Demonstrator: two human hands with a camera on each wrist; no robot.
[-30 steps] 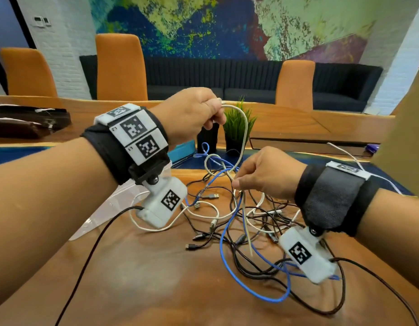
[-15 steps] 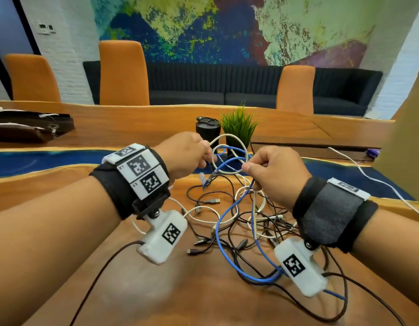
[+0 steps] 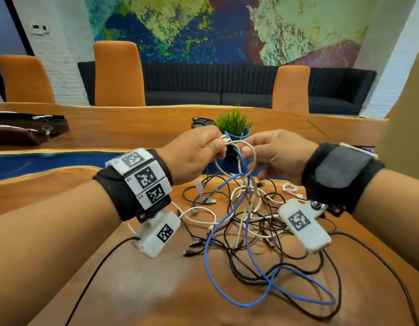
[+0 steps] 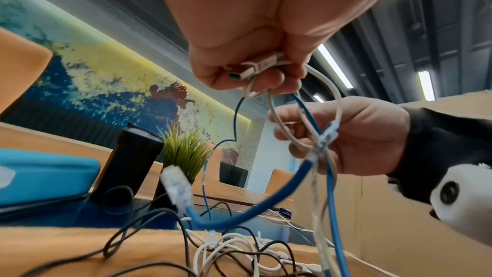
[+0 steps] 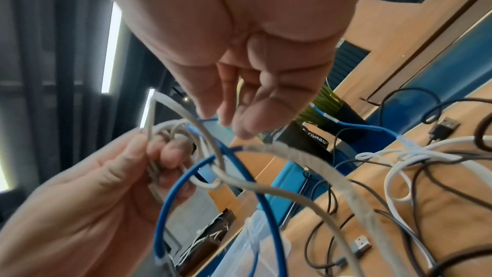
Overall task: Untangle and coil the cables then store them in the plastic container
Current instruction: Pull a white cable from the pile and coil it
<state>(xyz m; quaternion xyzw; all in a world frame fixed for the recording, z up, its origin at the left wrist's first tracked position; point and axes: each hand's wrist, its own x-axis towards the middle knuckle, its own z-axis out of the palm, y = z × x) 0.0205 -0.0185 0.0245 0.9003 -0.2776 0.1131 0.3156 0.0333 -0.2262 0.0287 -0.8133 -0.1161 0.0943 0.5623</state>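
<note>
L hand (image 3: 194,154) pinches round cream cable (image 3: 236,147)

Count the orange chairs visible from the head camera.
3. One orange chair stands at far left, a taller one just right of it, and a third at right before the dark sofa. Others may sit outside the frame.

The tangled heap of black, white and blue cables (image 3: 250,222) lies on the wooden tabletop (image 3: 137,285) at lower centre. Above it both hands meet mid-frame, left hand (image 3: 194,156) left of right hand (image 3: 279,156). Behind them stand the small green potted plant (image 3: 233,122) and, to its left, the black tumbler (image 3: 200,122).
</note>
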